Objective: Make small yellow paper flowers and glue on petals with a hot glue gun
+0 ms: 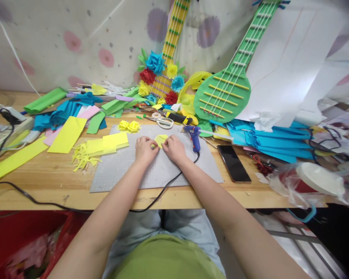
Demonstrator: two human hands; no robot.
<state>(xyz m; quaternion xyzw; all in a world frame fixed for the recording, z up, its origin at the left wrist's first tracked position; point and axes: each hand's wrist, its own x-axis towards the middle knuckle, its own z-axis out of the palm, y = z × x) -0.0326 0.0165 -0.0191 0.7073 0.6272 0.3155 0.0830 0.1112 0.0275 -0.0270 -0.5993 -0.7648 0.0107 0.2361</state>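
A small piece of yellow crepe paper (161,139) is pinched between my two hands above the grey mat (119,174). My left hand (146,149) has its fingers closed on the paper's left edge. On its right edge, the fingers of my right hand (173,148) are closed too. Finished-looking yellow paper flowers (129,126) lie on the mat's back left. Left of my left hand are yellow paper strips (113,143) and fringed yellow scraps (85,155). A blue glue gun (195,136) rests to the right of my right hand, its cord running under my right forearm.
White-handled scissors (165,123) and a yellow-black cutter (178,117) lie behind the mat. A phone (234,163) is at right, near a plastic-wrapped cup (308,180). A green paper instrument (223,95) leans at the back. Blue crepe paper (273,139) is piled at right.
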